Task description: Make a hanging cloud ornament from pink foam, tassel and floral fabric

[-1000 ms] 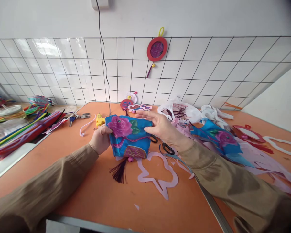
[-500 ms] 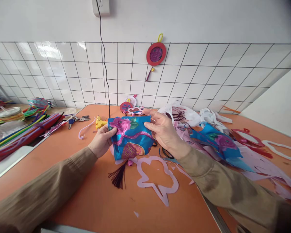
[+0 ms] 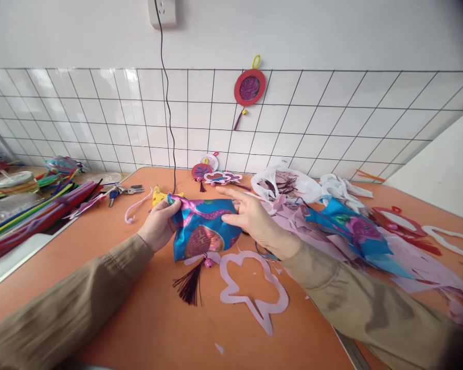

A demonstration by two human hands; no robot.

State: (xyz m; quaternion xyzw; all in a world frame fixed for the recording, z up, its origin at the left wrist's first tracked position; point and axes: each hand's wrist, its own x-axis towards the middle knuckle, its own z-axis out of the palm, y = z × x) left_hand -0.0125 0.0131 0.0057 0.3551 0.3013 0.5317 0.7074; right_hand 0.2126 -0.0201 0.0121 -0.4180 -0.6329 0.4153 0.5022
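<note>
Between my hands is a piece of shiny blue patterned fabric [image 3: 206, 221] with pink flowers and a round emblem. My left hand [image 3: 158, 226] pinches its upper left corner, thumb on the front. At its right edge, my right hand [image 3: 258, 223] has the thumb across the front and the index finger stretched out above; the other fingers are partly hidden behind. Below the cloth lie a dark tassel [image 3: 189, 285] and a pink bead [image 3: 208, 263]. A pale pink cloud-shaped paper frame [image 3: 227, 295] rests on the orange table, close to the cloth's lower right.
A yellow glue gun [image 3: 159, 195] lies behind my left hand, near keys [image 3: 129, 189]. Colourful pipe cleaners [image 3: 42, 218] are bundled at left. More blue fabric [image 3: 351, 226], paper scraps and a white plastic bag [image 3: 285, 180] cover the right. Finished ornaments [image 3: 202, 171] lie by the wall.
The blue fabric has been shifted or folded at its top, so less of the flower shows. My right index finger has lifted away from the cloth, and the view has tilted slightly.
</note>
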